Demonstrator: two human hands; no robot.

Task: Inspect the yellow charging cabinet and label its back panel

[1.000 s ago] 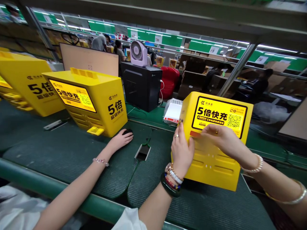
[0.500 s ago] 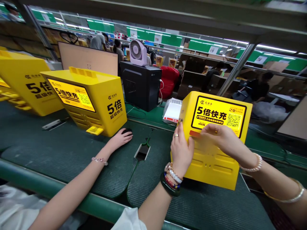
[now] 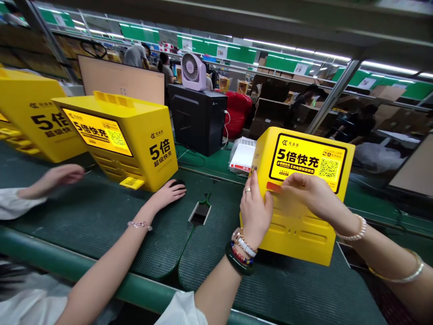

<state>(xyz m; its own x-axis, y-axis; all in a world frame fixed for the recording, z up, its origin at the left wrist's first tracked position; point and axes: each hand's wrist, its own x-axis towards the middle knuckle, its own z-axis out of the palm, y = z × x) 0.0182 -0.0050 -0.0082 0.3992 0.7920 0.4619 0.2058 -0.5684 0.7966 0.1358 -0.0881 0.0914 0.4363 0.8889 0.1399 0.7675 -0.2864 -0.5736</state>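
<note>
Two hands working one yellow box

The left hand [image 3: 255, 207] is grasping the left edge of a yellow box [image 3: 291, 243], fingers lying along its side, thumb crossing to the front. The right hand [image 3: 306, 196] is curling its fingers at that front, just under the label [image 3: 307, 162]; blur is covering the fingertips, so whether they're clenching anything, I cannot tell. One orange strip [image 3: 273, 187] is showing right beside them. The box is standing at the right of the worktop [image 3: 145, 248].

Leftward, two more of the kind are lining up: the middle box [image 3: 162, 153] and the far box [image 3: 50, 122], making three. Two other hands are in play: a co-worker's hand [image 3: 165, 196] is covering one black mouse [image 3: 177, 183], and another hand [image 3: 66, 174] is hanging blurred above the surface.

That surface is running dark green and textured, one square cutout [image 3: 200, 213] breaking it. Behind, one black tower [image 3: 198, 119] is carrying one lilac fan [image 3: 194, 72], with a screen [image 3: 122, 88] standing alongside. Beyond, strip lights are glowing over green panels, and several people are working among cardboard.
</note>
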